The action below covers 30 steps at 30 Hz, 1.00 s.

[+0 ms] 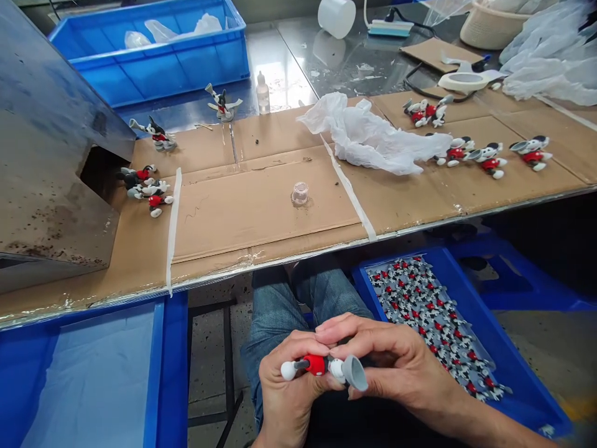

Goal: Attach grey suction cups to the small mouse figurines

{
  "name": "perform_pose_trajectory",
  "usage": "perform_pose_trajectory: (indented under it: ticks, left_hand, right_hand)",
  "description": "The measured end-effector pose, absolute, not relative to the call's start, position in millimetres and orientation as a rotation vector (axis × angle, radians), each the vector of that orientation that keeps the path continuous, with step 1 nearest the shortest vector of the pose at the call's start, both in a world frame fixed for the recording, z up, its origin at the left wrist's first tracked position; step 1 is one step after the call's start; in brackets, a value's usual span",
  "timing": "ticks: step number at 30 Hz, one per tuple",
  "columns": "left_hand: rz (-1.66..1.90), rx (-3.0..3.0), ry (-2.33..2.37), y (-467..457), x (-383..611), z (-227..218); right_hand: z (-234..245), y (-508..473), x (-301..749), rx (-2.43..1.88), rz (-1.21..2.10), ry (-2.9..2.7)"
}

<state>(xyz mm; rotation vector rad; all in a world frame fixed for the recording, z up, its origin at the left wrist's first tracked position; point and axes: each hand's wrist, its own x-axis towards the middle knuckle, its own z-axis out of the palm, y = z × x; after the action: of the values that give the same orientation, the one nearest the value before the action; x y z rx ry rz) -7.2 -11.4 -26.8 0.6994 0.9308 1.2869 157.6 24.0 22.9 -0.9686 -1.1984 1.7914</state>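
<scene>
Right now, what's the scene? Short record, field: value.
Held: figurine with grey cup-shaped part
Left hand grip: around its red section
Right hand grip: same figurine, beside the grey part
Bench: cardboard, crumpled plastic bag, small translucent container, loose figurines left and right
Lower right: blue tray, many packed figurines
Lower left: blue bin, pale sheet

Held figurine: red middle with white dots, black limb, white rounded end, grey cup-like piece. I see tray at right deep blue, small figurines within mottled red, black, white, grey. Cardboard tan, white tape strips across. Jeans faded blue.
</scene>
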Motion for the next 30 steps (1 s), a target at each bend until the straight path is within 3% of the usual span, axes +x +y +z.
perform_pose_trajectory:
  ticks: [30]
  left_hand:
    - [1.346, 0.592, 1.019, -3, -3, -25]
  right_hand:
    - [23, 37, 155, -1.104, 2.001, -0.948]
